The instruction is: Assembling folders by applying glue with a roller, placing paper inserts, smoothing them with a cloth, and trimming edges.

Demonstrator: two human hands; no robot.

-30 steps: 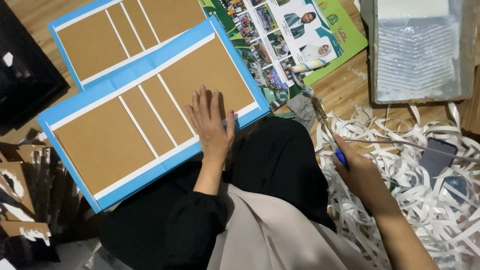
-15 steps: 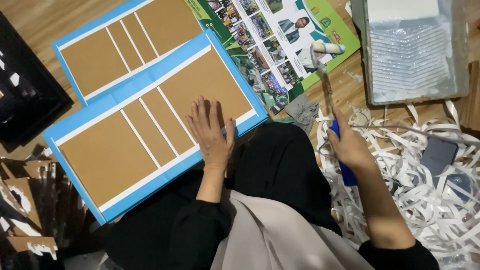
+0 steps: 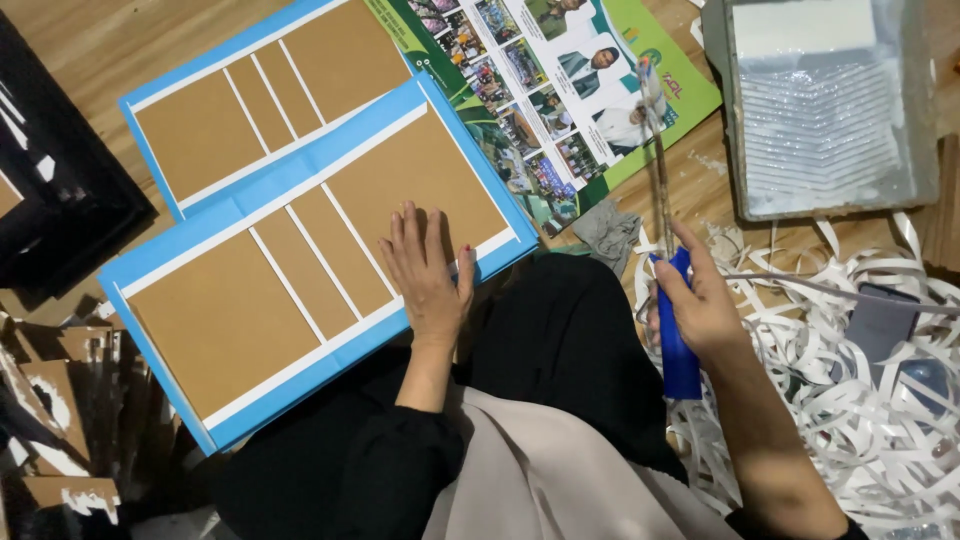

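The blue sheet with brown cardboard panels is pressed flat by the left hand, fingers spread. A blue-handled paint roller is clasped by the right hand, its head beside the grey paint tray. Glue loading is judged current; rolling onto the panels comes next.

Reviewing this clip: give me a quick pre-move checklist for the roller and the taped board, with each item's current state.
1. Left hand flat on the near blue-bordered board, steadying it: ok.
2. Right hand has a closed grip on the roller's blue handle: ok.
3. Roller head loaded with paint: cannot tell, it is small and blurred.
4. Roller clear of the board: ok, it hangs over the printed poster.
5. Paint tray within view to the right, holding white paint: ok.
6. White tape strips lying flat on the brown panels: ok as far as visible.
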